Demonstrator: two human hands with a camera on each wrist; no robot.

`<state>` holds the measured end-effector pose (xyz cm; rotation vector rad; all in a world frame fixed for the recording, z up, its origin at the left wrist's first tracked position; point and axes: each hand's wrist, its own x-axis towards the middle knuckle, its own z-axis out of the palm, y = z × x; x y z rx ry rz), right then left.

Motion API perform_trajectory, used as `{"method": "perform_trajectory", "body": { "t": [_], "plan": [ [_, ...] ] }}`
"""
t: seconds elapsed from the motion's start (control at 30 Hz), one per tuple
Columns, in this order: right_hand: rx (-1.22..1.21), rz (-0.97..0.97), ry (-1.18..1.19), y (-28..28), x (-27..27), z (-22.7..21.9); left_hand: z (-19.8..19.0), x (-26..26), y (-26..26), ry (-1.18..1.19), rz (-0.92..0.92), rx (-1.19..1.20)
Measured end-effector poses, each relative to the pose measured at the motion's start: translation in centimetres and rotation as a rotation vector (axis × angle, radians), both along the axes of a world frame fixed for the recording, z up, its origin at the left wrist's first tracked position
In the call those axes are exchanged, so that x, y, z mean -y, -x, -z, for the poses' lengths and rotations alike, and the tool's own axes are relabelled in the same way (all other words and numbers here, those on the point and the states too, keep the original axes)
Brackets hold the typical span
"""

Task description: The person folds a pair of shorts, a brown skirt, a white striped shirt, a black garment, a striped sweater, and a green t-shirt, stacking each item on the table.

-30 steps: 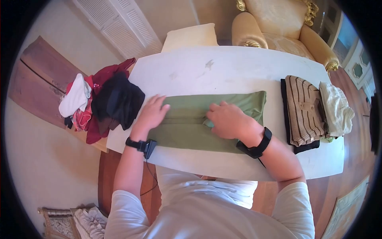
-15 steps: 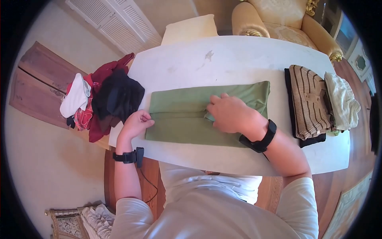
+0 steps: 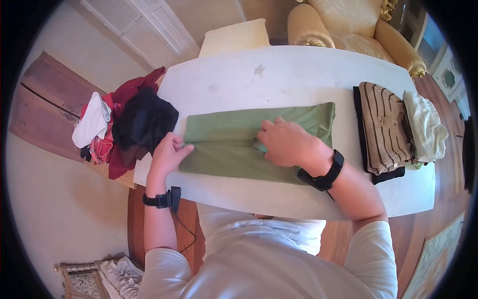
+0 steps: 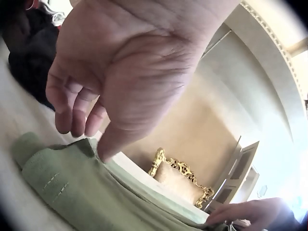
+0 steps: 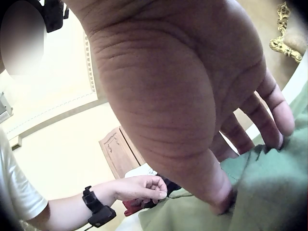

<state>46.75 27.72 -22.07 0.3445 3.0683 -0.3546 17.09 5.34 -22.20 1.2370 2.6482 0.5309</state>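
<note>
A folded green garment (image 3: 229, 162) lies lengthwise across the white table, with a crease along its middle. At its left end my left hand (image 3: 167, 155) pinches the edge between thumb and fingers. The left wrist view shows the thumb against the cloth beside a stitched hem (image 4: 55, 187). Toward the garment's right part, my right hand (image 3: 286, 143) grips a gathered bit of the cloth. In the right wrist view its thumb and fingertips dig into the green fabric (image 5: 262, 192), bunching it between them.
At the left is a loose heap of clothes, with a black garment (image 3: 144, 119) and a white one (image 3: 92, 119). Folded clothes, including a brown striped knit (image 3: 381, 129) and a pale garment (image 3: 423, 127), sit on the right of the table (image 3: 289, 74). A gold armchair (image 3: 348, 30) stands beyond.
My left hand has gone from lying spread at the garment's left part to pinching its left edge. The right hand keeps its hold on the cloth.
</note>
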Motion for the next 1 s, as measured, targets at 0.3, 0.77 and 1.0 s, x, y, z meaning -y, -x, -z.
{"method": "perform_trajectory", "body": {
  "t": [0.3, 0.77, 1.0],
  "plan": [
    [-0.019, 0.005, 0.003, -0.1, 0.1, 0.0, 0.0, 3.0, 1.3, 0.201, 0.122, 0.219],
    [0.014, -0.004, -0.037, 0.0, 0.1, 0.1, -1.7, 1.8, -2.5, 0.028, 0.118, -0.129],
    [0.005, 0.010, -0.018, -0.1, 0.3, 0.0, 1.3, -1.8, -13.0, -0.050, 0.464, -0.274]
  ]
}}
